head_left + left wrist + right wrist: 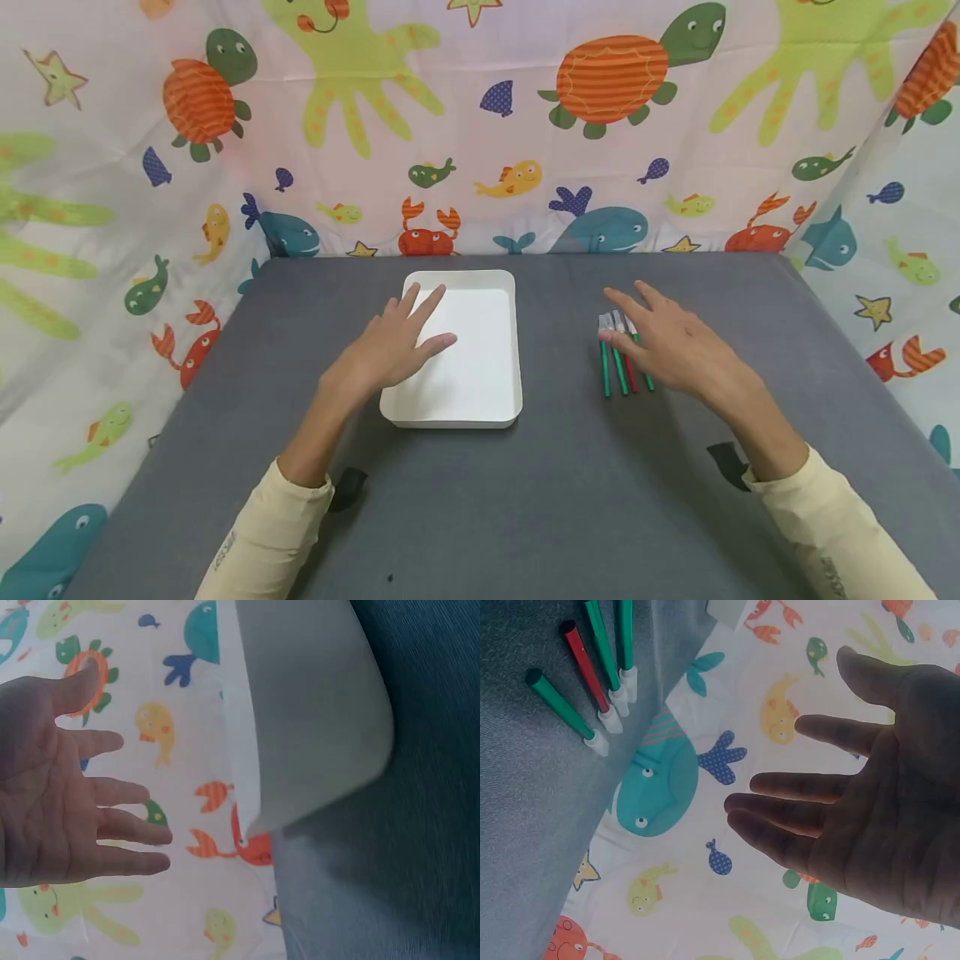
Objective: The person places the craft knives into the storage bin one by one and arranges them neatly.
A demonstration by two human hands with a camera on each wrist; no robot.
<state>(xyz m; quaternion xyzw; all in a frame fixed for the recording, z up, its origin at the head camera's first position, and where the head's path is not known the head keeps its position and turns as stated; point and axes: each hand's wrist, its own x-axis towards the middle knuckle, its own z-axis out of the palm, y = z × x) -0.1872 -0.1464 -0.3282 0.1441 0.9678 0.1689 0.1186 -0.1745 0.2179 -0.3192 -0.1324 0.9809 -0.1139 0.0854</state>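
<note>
My left hand [390,343] hovers over the left side of a shallow white rectangular tray [480,367], its fingers spread and holding nothing. The left wrist view shows that palm facing the camera, beside the tray's outer wall [315,697]. To the right lies a row of several slim pens with white ends, green ones [605,375] and one red pen [632,379]. Above their far ends is my right hand [671,342], fingers extended and partly covering them. In the right wrist view the red pen [586,667] lies between green ones, apart from the hand.
A grey cloth [465,517] covers the table. Behind it and along both sides hangs a white curtain [517,225] printed with sea animals. Dark patches [727,465] show beside both wrists, and a small dark speck [390,577] lies near the front edge.
</note>
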